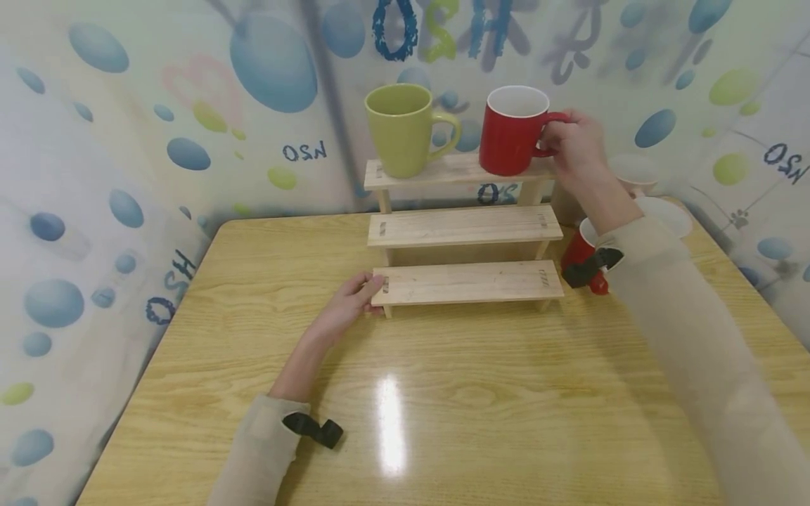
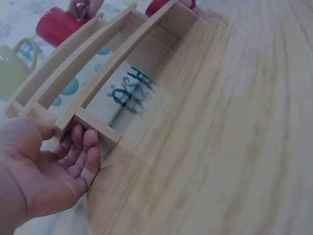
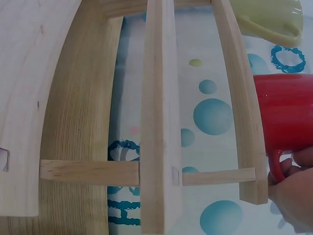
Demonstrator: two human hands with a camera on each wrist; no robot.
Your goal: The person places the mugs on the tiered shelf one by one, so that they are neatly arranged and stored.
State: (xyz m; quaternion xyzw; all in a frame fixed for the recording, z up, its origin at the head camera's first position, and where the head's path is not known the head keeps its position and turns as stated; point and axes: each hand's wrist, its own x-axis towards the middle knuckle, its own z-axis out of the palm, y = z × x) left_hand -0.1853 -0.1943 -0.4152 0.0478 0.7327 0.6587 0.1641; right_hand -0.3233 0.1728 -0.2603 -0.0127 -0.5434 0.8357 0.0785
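Note:
A three-step wooden rack stands at the back of the wooden table. On its top step are a green mug and a red mug. My right hand grips the red mug's handle; the mug rests on the top step. My left hand holds the left end of the lowest step, its fingers curled against the step's end and leg.
Another red mug sits on the table right of the rack, half hidden by my right forearm. White cups stand behind it at the back right. A bubble-patterned curtain surrounds the table.

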